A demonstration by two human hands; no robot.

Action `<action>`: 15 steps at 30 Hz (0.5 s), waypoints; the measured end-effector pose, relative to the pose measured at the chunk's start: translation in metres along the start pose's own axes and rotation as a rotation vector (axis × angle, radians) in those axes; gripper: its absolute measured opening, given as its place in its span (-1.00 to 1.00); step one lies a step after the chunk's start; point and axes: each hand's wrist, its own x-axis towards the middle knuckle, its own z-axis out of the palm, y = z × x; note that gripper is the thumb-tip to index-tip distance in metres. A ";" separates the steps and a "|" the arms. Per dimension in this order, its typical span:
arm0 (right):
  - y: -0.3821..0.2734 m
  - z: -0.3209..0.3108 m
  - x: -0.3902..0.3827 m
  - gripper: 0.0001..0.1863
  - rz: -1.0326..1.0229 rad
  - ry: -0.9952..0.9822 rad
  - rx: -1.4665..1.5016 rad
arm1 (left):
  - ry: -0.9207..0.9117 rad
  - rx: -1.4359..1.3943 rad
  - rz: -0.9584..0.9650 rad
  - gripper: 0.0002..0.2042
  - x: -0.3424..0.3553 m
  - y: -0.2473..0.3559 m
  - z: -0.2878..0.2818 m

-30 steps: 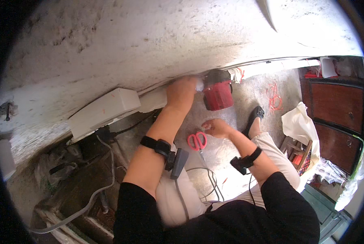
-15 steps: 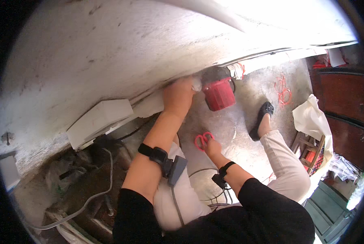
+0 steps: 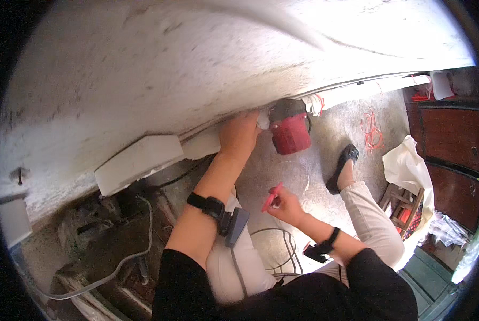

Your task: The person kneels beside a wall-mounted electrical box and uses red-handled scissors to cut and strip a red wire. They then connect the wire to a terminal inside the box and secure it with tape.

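My left hand (image 3: 239, 134) reaches to the foot of the wall, fingers curled and partly hidden. A small whitish thing (image 3: 261, 121) shows at its fingertips, too blurred to name. Just right of it stands a red plastic container (image 3: 291, 136) with a dark top. Lower down, over the floor, my right hand (image 3: 286, 206) is closed on a pair of scissors with pinkish-red handles (image 3: 272, 198). The handles are seen nearly edge-on, and the blades cannot be made out.
A white angular box (image 3: 140, 163) juts from the wall at left. Below it lie a grey hose (image 3: 124, 262) and dark clutter. Red cord (image 3: 372, 131) lies on the floor. A wooden stool (image 3: 402, 202) with pale cloth stands right, near dark red cabinets (image 3: 453, 139).
My right hand has turned the scissors, so the handle loops now show from the side. The right forearm has swung outward to the right. My left hand stays by the wall.
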 end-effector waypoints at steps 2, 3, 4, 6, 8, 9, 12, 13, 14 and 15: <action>-0.048 -0.049 -0.017 -0.76 -0.267 0.037 0.100 | -0.060 -0.003 -0.043 -0.64 0.001 0.000 0.000; -0.072 -0.074 -0.021 -0.73 -0.415 0.103 -0.008 | -0.059 0.008 -0.034 -0.64 0.001 -0.001 0.000; -0.096 -0.100 -0.026 -0.70 -0.395 0.131 -0.079 | -0.054 0.021 -0.022 -0.64 0.001 -0.001 0.000; -0.137 -0.136 -0.029 -0.60 -0.477 0.313 -0.248 | -0.042 0.027 0.002 -0.63 0.002 -0.002 0.001; -0.167 -0.149 -0.023 -0.66 -0.569 0.548 -0.009 | -0.051 0.016 0.013 -0.63 0.003 -0.002 0.001; -0.176 -0.146 -0.017 -0.69 -0.542 0.642 0.314 | -0.038 0.022 0.011 -0.62 0.003 -0.001 0.001; -0.185 -0.171 0.020 -0.68 -0.762 0.560 -0.470 | -0.054 0.044 -0.017 -0.63 0.003 0.000 -0.002; -0.180 -0.164 0.037 -0.67 -0.830 0.598 -0.354 | -0.049 0.051 -0.016 -0.64 0.003 0.001 -0.003; -0.177 -0.162 0.046 -0.67 -0.760 0.582 -0.301 | -0.050 0.062 -0.016 -0.64 0.003 0.001 -0.003; -0.173 -0.159 0.055 -0.66 -0.691 0.563 -0.246 | -0.036 0.065 0.000 -0.71 0.004 0.002 -0.003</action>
